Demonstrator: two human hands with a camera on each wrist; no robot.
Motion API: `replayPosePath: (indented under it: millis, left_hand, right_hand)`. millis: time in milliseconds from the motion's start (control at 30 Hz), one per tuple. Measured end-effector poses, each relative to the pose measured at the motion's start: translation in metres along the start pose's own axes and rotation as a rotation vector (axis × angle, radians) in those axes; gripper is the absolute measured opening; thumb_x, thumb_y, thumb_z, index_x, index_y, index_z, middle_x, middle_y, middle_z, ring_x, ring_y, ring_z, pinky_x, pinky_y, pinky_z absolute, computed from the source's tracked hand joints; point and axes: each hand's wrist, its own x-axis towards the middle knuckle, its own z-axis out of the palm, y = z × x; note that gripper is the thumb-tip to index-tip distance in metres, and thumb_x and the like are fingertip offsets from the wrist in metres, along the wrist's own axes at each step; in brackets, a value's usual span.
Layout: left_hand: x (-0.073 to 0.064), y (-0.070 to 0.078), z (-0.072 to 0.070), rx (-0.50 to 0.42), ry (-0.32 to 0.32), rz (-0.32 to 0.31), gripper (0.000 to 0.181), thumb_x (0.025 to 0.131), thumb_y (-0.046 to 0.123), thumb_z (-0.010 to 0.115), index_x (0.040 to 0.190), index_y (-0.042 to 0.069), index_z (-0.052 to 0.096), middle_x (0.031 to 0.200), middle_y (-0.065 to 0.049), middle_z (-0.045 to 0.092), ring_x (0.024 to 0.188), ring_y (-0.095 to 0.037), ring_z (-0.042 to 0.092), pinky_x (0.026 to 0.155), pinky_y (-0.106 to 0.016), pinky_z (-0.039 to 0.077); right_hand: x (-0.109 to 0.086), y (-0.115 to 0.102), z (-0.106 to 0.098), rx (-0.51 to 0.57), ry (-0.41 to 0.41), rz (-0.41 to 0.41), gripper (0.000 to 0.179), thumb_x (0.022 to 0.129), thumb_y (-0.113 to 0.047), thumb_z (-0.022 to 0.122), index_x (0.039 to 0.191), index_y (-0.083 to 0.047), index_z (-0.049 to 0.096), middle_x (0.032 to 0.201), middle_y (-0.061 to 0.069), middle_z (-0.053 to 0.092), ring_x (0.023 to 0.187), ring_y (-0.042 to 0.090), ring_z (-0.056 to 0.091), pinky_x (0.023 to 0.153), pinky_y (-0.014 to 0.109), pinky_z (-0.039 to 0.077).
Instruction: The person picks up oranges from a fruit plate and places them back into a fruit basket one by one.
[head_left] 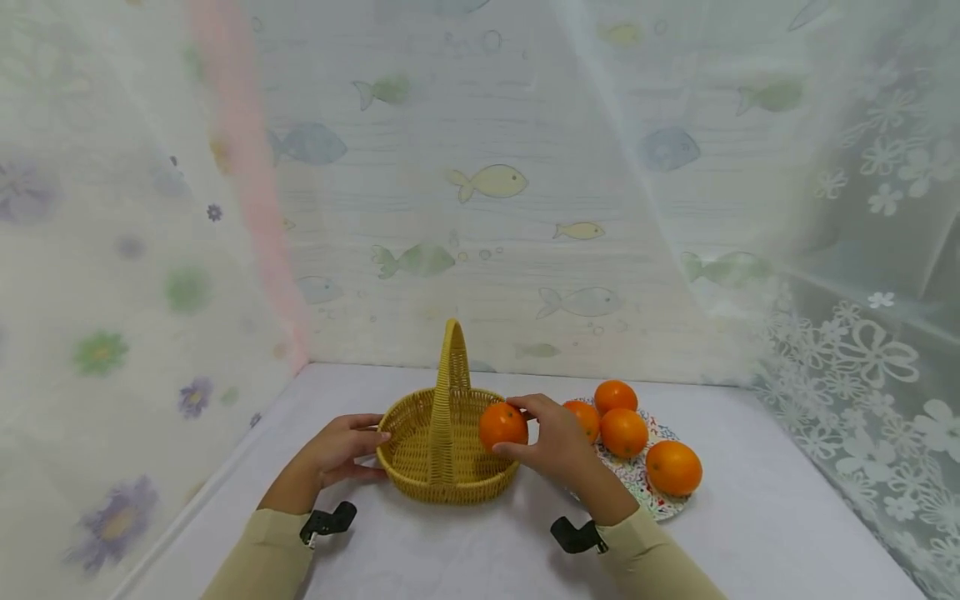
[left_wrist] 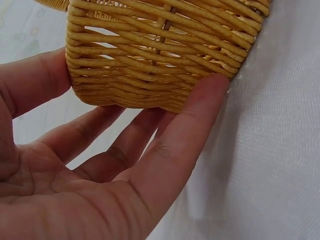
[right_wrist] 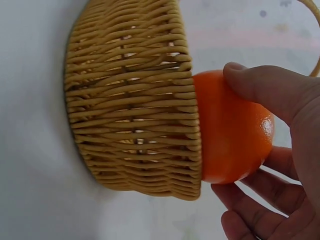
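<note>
R hand (head_left: 552,440) fingers curled, pinches orange (head_left: 503,427) at wicker basket (head_left: 420,488) R rim | L hand (head_left: 341,450) spread, holds bskt L end | step: prob. lowering-in | next: calls for low, gentle release

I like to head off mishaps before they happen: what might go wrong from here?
The held orange in the right hand is at the rim of the wicker basket, so it might catch or slip there. The left hand touches the basket's left end; a bump opposite could still tilt it. On the patterned plate, the front-right orange sits near the edge and may roll off.
</note>
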Motion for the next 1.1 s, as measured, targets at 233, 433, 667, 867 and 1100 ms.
replayPosePath:
  millis: [233,433,667,867,1100]
  left_hand:
    - [0.0,-0.001,-0.001,0.002,-0.001,0.0,0.063,0.1,0.016,0.066,0.154,-0.002,0.04,0.149,-0.026,0.052,0.124,-0.033,0.063,0.088,-0.057,0.062]
    - [0.0,-0.004,-0.005,0.007,-0.005,-0.008,0.065,0.1,0.018,0.066,0.156,-0.002,0.038,0.15,-0.025,0.051,0.125,-0.033,0.062,0.088,-0.057,0.061]
    - [0.001,-0.003,-0.004,0.001,0.004,0.002,0.062,0.101,0.016,0.065,0.154,-0.001,0.04,0.149,-0.025,0.052,0.127,-0.035,0.061,0.088,-0.058,0.061]
    - [0.0,-0.004,-0.002,-0.01,-0.01,0.005,0.062,0.1,0.016,0.066,0.154,-0.001,0.04,0.15,-0.025,0.051,0.126,-0.033,0.062,0.089,-0.058,0.061]
    - [0.001,-0.001,-0.003,0.003,-0.007,0.004,0.062,0.1,0.017,0.065,0.155,-0.001,0.04,0.152,-0.025,0.05,0.127,-0.034,0.061,0.088,-0.058,0.061]
  right_hand:
    - [-0.001,0.003,0.009,-0.009,-0.035,-0.028,0.07,0.078,-0.044,0.091,0.137,-0.015,0.065,0.132,-0.004,0.068,0.115,0.015,0.065,0.097,0.039,0.059]
    - [0.001,0.003,0.017,-0.019,-0.083,-0.034,0.071,0.08,-0.043,0.089,0.14,-0.015,0.063,0.135,-0.002,0.067,0.12,0.019,0.064,0.101,0.042,0.057]
    - [0.002,0.003,0.024,0.001,-0.119,-0.022,0.071,0.081,-0.045,0.088,0.142,-0.016,0.064,0.139,-0.002,0.066,0.124,0.021,0.063,0.103,0.045,0.057]
    - [-0.001,0.003,0.026,-0.024,-0.133,-0.005,0.07,0.082,-0.047,0.087,0.141,-0.017,0.065,0.14,0.0,0.066,0.126,0.022,0.063,0.104,0.046,0.057]
    - [-0.001,-0.001,0.028,-0.009,-0.123,-0.003,0.065,0.082,-0.046,0.087,0.137,-0.018,0.067,0.134,-0.002,0.068,0.118,0.019,0.065,0.099,0.043,0.058]
